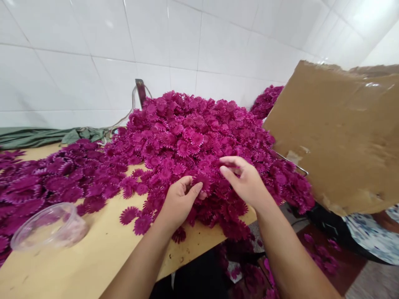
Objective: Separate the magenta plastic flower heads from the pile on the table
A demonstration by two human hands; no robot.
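Observation:
A large heap of magenta artificial flower heads [193, 137] with toothed petals covers the table in front of me. At the heap's near side, my left hand [179, 199] pinches one magenta flower head [203, 181] between thumb and fingers. My right hand [246, 180] is just to the right, over the heap, its thumb and curved fingers apart with nothing plainly between them. Its fingertips are close to the flowers; whether they touch any is hard to tell.
A clear plastic tub [46, 245] with pale pink contents lies tilted on the yellow tabletop [93, 261]. Cardboard [339, 133] stands at right, beside patterned cloth [370, 236]. Green fabric [40, 137] lies along the tiled wall. Fallen flowers [324, 257] lie below the table edge.

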